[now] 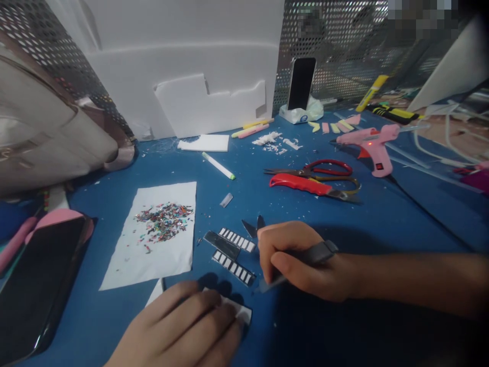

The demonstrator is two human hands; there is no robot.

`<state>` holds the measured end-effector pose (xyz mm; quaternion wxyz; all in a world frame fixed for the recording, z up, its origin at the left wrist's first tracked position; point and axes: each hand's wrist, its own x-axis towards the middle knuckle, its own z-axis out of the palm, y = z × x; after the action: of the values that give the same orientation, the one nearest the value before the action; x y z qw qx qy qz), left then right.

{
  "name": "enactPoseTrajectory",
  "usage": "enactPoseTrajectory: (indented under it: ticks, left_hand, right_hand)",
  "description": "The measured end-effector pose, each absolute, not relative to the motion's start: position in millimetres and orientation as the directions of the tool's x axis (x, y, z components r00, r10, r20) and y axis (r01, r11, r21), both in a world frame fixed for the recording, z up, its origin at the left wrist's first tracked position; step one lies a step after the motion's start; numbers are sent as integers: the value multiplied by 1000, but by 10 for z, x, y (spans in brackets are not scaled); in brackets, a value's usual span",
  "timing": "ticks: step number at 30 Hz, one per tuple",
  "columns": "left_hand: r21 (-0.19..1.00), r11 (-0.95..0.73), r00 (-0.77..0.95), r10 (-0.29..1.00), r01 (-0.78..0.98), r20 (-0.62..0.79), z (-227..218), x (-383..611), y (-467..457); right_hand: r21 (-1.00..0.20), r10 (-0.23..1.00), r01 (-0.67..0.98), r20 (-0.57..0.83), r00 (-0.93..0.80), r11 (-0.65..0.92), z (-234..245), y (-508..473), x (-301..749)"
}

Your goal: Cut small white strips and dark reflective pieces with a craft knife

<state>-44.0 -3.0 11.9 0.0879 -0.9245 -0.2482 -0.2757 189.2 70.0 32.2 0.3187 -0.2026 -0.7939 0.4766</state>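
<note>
My left hand lies with fingers stretched flat over a small white piece on the blue table, covering most of it. Gripped in my right hand is a grey utility knife, its blurred tip pointing down-left near the table, to the right of that piece. Between and beyond the hands are two black strips with white blocks, one upper and one lower. A plain dark strip sits between them. Small dark pointed pieces lie just behind my right fingers.
White paper bearing colourful bits is at left, near a black phone. Red-handled scissors, a red-handled cutter and a pink glue gun lie right. A marker and white foam scraps lie behind.
</note>
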Motion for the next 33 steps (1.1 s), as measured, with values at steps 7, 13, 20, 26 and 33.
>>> enactPoseTrajectory:
  ticks: [7, 13, 20, 26, 33]
  left_hand:
    - [-135, -837, 734, 373, 530, 568, 55, -457, -98]
    - [-219, -846, 796, 325, 486, 510, 109, -458, -103]
    - [-194, -865, 784, 296, 462, 546, 146, -359, -87]
    - [-90, -883, 774, 350, 460, 528, 180, -285, -79]
    - [-98, -898, 827, 347, 429, 443, 226, -257, -121]
  right_hand:
    - [-887, 604, -25, 334, -724, 461, 313, 695, 1882]
    - [-893, 609, -64, 354, -710, 445, 285, 704, 1881]
    - [-883, 608, -87, 385, -695, 461, 301, 691, 1863]
    - [-854, 591, -33, 387, -708, 520, 279, 687, 1850]
    - [-861, 588, -78, 406, -700, 502, 286, 688, 1826]
